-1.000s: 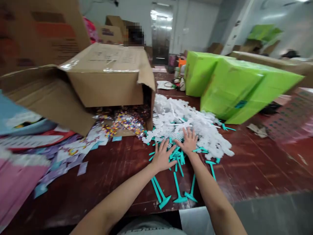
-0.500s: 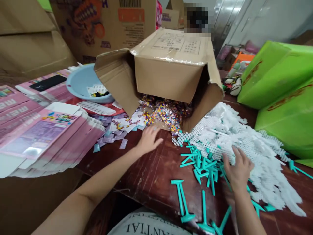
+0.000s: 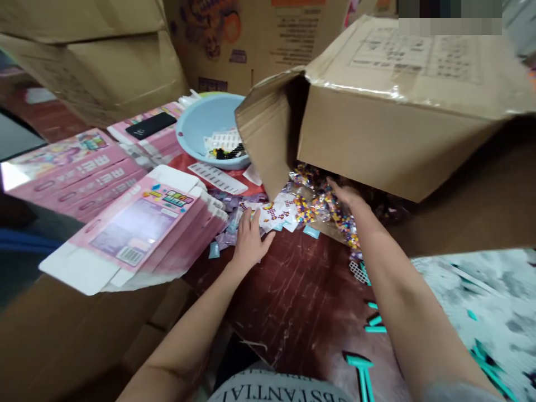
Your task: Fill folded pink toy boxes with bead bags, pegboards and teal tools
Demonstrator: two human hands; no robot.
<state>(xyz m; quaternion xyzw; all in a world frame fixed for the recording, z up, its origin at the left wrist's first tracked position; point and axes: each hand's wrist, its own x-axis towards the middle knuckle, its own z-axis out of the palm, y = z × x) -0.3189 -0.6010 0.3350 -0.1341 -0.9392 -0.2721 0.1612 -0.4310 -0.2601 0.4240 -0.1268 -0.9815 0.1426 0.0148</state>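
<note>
Both hands have left the teal sticks (image 3: 360, 371): the right hand (image 3: 344, 195), grip hidden, now reaches into the bead bags (image 3: 318, 206) under the box (image 3: 389, 139); the left hand (image 3: 250, 243), fingers spread, lies on paper slips (image 3: 274, 215) on the table (image 3: 301, 290).

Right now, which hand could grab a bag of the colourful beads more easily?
Probably the right hand: it already reaches into the bead bags under the tipped cardboard box. The left hand rests on the printed paper slips.

"MEI" – pink flat boxes (image 3: 79, 173) – shirt (image 3: 280, 389) print mirrored, unclear
</note>
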